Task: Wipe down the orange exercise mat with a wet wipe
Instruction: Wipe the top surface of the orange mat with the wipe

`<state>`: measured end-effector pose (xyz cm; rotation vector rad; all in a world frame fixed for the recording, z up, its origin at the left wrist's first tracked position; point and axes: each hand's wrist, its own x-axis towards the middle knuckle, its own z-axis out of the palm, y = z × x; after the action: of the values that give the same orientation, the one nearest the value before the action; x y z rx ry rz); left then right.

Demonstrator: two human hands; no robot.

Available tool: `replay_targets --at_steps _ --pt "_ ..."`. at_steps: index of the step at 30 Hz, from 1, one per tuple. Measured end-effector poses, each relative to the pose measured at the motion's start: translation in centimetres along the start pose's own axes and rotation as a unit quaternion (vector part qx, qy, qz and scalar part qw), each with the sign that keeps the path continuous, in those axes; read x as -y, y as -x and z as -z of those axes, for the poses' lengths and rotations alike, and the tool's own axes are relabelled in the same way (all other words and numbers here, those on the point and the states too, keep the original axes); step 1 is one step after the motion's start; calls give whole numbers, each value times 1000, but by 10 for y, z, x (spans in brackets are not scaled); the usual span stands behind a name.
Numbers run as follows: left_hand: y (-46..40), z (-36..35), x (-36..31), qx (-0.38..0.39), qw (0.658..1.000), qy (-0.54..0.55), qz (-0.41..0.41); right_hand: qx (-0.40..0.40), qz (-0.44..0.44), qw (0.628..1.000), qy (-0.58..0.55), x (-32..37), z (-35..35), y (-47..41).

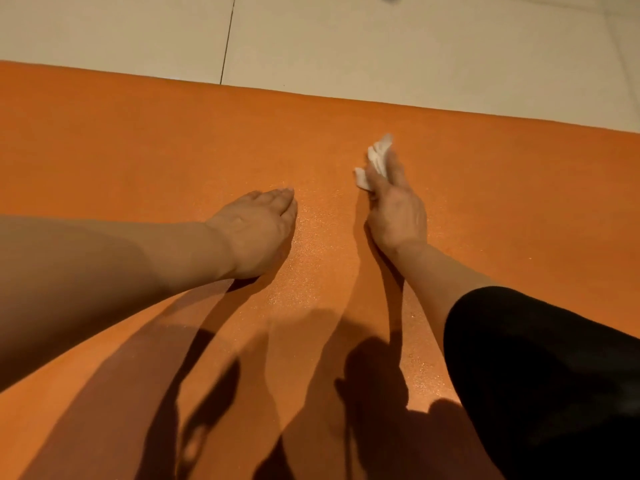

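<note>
The orange exercise mat point(156, 143) fills most of the view, with its far edge running across the top. My left hand point(258, 226) rests flat on the mat, fingers straight and together, holding nothing. To its right, my right hand point(396, 206) presses a crumpled white wet wipe point(375, 161) against the mat. The fingers lie straight over the wipe, which sticks out past the fingertips and beside the thumb. A damp sheen shows on the mat between the two hands.
Pale floor tiles point(381, 46) with a dark grout line lie beyond the mat's far edge. My leg in black clothing point(547, 386) rests on the mat at the lower right. Shadows of my arms fall across the near part of the mat.
</note>
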<state>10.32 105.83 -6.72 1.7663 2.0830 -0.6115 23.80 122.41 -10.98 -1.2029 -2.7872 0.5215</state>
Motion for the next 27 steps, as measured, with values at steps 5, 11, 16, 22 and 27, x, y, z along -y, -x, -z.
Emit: replay_targets --at_steps 5,11,16,22,27 --pt "12 -7 -12 -7 1000 18 -11 25 69 994 -78 59 -26 12" --pt "32 -14 -12 -9 999 14 -29 47 177 983 19 39 -24 21" --pt "46 -21 -11 7 999 14 -34 -58 -19 996 59 5 -10 38" --pt "60 -22 -15 18 999 1 -36 59 202 977 -35 70 -35 65" --pt "71 -27 -17 40 998 -5 -54 26 134 990 32 17 -12 70"
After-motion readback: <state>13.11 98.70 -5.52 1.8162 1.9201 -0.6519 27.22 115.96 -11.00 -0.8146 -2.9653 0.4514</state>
